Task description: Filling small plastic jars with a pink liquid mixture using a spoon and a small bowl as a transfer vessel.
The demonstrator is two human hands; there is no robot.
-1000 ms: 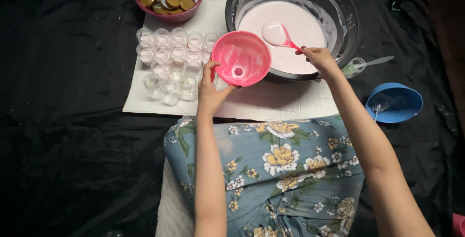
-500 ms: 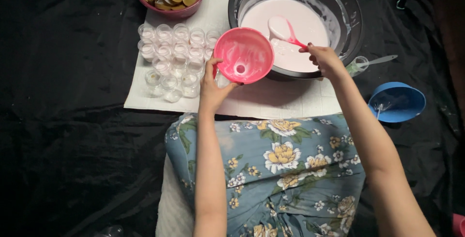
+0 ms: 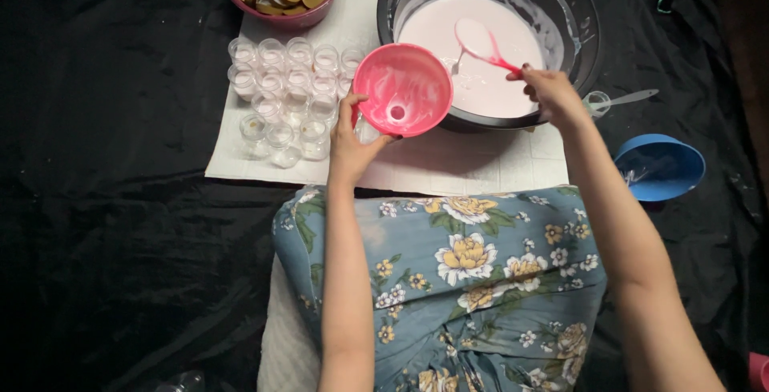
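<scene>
My left hand point(image 3: 352, 140) grips the near rim of a pink funnel point(image 3: 403, 89), held over the white mat point(image 3: 448, 169) beside a group of several small clear jars point(image 3: 288, 92). My right hand point(image 3: 549, 92) holds a pink spoon point(image 3: 481, 42) by its handle. The spoon's bowl, coated in pale pink liquid, hangs just above the pale pink mixture point(image 3: 497, 72) in a large dark bowl point(image 3: 577, 24). The funnel's inside is smeared with the same liquid.
A dark red bowl point(image 3: 282, 14) of gold and white lids stands at the back left. A blue funnel point(image 3: 658, 168) lies on the black cloth point(image 3: 112, 200) at the right, with a clear spoon point(image 3: 621, 101) near it. My floral-clad lap point(image 3: 465, 280) fills the foreground.
My right hand has lifted the spoon out of the mixture and shifted it right, liquid dripping off it. The funnel stays in my left hand, almost unmoved.
</scene>
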